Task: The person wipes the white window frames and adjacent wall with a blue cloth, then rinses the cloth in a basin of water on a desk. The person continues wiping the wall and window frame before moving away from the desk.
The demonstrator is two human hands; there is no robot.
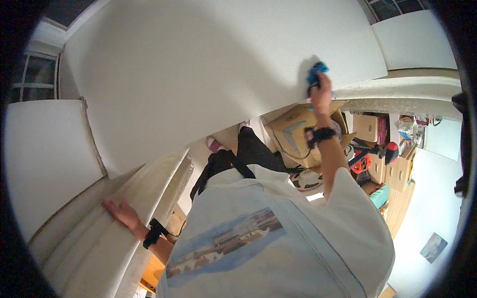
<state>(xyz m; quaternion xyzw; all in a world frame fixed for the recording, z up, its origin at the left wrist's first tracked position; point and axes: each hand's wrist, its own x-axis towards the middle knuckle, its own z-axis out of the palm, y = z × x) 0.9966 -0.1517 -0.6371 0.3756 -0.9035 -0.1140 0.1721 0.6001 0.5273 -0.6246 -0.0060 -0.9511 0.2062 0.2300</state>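
Observation:
A bunched blue cloth (316,73) lies against the broad white ledge (198,74), near its right end. My right hand (322,94) is closed around the cloth, its arm stretched out over a cardboard box. Far off to the left, my left hand (122,213) rests on a pale hanging curtain (94,238), fingers stretched out and holding nothing that I can see. Each wrist wears a black band. The ledge casts back a soft shadow across its middle and a small one beside the cloth.
Below the ledge at right stands an open cardboard box (293,131). A second curtain (412,87) hangs at the right. Behind it are wooden drawers (390,169) and a red and black padded bar end (391,151). A window (39,74) sits at far left.

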